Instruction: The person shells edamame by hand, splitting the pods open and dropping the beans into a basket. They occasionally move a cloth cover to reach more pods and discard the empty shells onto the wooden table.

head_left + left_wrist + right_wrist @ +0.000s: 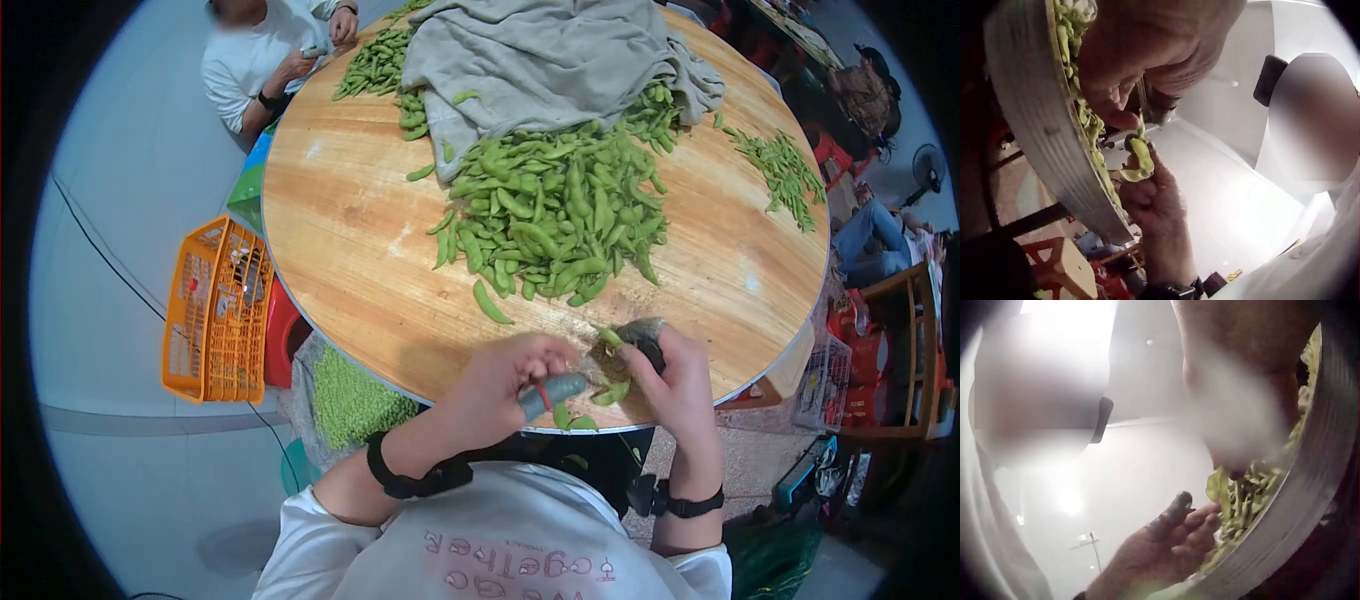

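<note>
Work seemingly partway: many shelled beans [355, 400] lie beside and below the tabletop [340, 230], a large heap of pods [550, 210] awaits on it, right hand's [682, 385] grip pinches one pod [1141, 159] near its edge, left hand [490, 395] loosely curled, empty.

the left forearm [352, 488] slants up and rightward from the lower left of the frame, its wrist [408, 456] bent little. the left hand [508, 374] sits at lower centre, fingers loosely bent, thumb extended. the right forearm [694, 532] rises nearly upright at lower right; the right hand [682, 378] points up-left, thumb and fingers pinching.
</note>
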### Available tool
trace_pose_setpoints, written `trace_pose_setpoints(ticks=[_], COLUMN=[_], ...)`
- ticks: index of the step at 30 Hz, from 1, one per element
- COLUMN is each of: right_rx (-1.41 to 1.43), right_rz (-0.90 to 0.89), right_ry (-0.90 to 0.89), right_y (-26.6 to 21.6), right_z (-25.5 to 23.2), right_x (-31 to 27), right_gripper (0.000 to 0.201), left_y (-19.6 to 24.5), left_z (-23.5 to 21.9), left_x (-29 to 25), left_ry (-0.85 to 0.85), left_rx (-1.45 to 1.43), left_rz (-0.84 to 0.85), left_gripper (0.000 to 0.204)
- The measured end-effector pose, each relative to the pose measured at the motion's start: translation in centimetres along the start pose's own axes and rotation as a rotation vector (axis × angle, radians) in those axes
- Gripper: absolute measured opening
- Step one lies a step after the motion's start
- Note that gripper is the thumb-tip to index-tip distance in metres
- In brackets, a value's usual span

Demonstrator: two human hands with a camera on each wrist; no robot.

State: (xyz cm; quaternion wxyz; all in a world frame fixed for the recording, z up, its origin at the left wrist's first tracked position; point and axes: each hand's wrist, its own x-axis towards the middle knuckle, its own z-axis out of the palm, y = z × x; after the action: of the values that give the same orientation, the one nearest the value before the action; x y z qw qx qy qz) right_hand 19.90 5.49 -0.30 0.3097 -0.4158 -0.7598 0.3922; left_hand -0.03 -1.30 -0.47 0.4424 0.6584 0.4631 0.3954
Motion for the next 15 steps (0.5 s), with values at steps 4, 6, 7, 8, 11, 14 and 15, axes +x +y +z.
trace_pose_setpoints(ticks=[4, 6, 7, 8, 11, 14, 15], right_rx=[0.558, 0.630, 0.673, 0.677, 0.932, 0.986, 0.928], right_rz=[0.288, 0.277, 0.287, 0.284, 0.449, 0.528, 0.496], right_ry=[-0.107, -0.121, -0.135, -0.130, -0.251, -0.316, -0.323], right_y=[-1.6, -1.7, -1.9, -2.1, -2.3, -2.0, -1.7], right_z=[0.9, 1.4, 1.4, 1.2, 0.6, 0.6, 0.8], right_x=[-1.5, -1.7, -1.7, -1.8, -2.1, -2.3, -2.2], right_gripper=[0.011, 0.010, 0.012, 0.012, 0.020, 0.024, 0.023], left_y=[1.2, 0.2, -0.1, -0.2, 0.1, 0.5, 0.5], left_z=[1.3, 1.8, 2.0, 2.2, 2.4, 2.2, 2.2], left_x=[1.0, 1.1, 1.2, 1.3, 1.7, 1.7, 1.7], left_ry=[0.119, 0.146, 0.179, 0.175, 0.308, 0.316, 0.325], left_rx=[-0.753, -0.687, -0.631, -0.626, -0.660, -0.545, -0.472], left_rz=[-0.286, -0.272, -0.256, -0.256, -0.203, -0.176, -0.157], left_gripper=[0.016, 0.018, 0.019, 0.019, 0.018, 0.013, 0.011])
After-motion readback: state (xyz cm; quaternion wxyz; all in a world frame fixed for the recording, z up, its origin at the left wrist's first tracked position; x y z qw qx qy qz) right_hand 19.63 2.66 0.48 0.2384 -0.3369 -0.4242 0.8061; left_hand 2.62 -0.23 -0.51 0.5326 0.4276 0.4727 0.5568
